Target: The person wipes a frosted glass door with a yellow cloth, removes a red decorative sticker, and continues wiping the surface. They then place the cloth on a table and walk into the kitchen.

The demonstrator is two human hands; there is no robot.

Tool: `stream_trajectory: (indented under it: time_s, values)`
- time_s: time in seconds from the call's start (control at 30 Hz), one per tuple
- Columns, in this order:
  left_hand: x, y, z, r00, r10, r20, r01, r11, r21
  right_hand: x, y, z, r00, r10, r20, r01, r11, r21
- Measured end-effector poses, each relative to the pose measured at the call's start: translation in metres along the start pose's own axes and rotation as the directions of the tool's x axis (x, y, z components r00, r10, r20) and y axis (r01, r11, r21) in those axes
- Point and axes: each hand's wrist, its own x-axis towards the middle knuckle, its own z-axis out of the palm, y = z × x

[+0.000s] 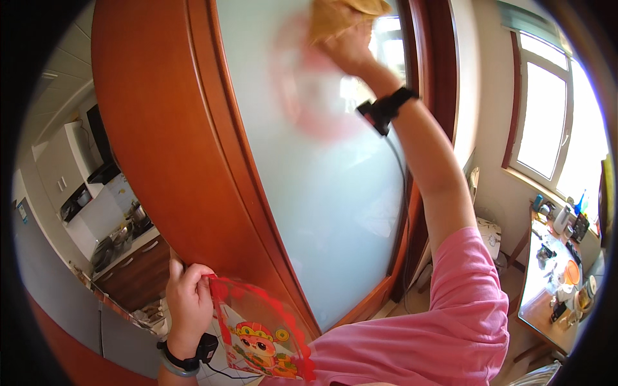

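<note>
My right hand (350, 48) is raised high and presses a tan cloth (338, 19) against the frosted glass panel (318, 207) of a wooden sliding door. A blurred reddish round shape shows on or through the glass below the cloth. Low on the left, my left hand (189, 294) is at the edge of the door's orange-brown wooden frame (169, 120). Between its thumb and fingers it pinches the corner of a clear decorative sticker sheet (263, 337). The sheet has a red scalloped border and a cartoon figure in a red hat. Each wrist wears a black strap with a cabled device.
Through the opening at left are a kitchen counter (125, 251) with pots and a grey refrigerator (63, 289). At right, a cluttered table (540, 299) stands below a bright window (545, 116). A black cable (407, 207) hangs from my right wrist beside the glass.
</note>
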Motion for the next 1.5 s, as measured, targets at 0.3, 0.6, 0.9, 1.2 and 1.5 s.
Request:
stream_trajectory:
  time_s: [0.3, 0.6, 0.9, 1.2, 1.5]
  values:
    - [0.004, -0.004, 0.008, 0.994, 0.095, -0.045, -0.096, 0.995, -0.013, -0.194, -0.068, -0.007, 0.754, -0.604, 0.259, 0.531, 0.792, 0.302]
    - [0.005, 0.002, 0.016, 0.996, 0.070, -0.047, -0.068, 0.996, 0.053, -0.023, 0.067, -0.003, 0.994, 0.092, -0.066, -0.110, 0.923, -0.368]
    - [0.006, 0.002, 0.019, 0.994, 0.093, -0.061, -0.093, 0.996, 0.011, -0.165, -0.080, -0.017, 0.626, -0.687, 0.369, 0.650, 0.721, 0.239]
    - [0.005, 0.000, 0.013, 0.999, 0.035, 0.033, -0.037, 0.998, 0.044, -0.023, 0.110, -0.001, 0.973, 0.218, 0.078, -0.191, 0.945, -0.264]
    - [0.001, -0.004, 0.013, 0.997, 0.076, -0.023, -0.074, 0.995, 0.064, 0.056, -0.058, -0.022, 0.966, -0.251, -0.065, 0.240, 0.960, -0.143]
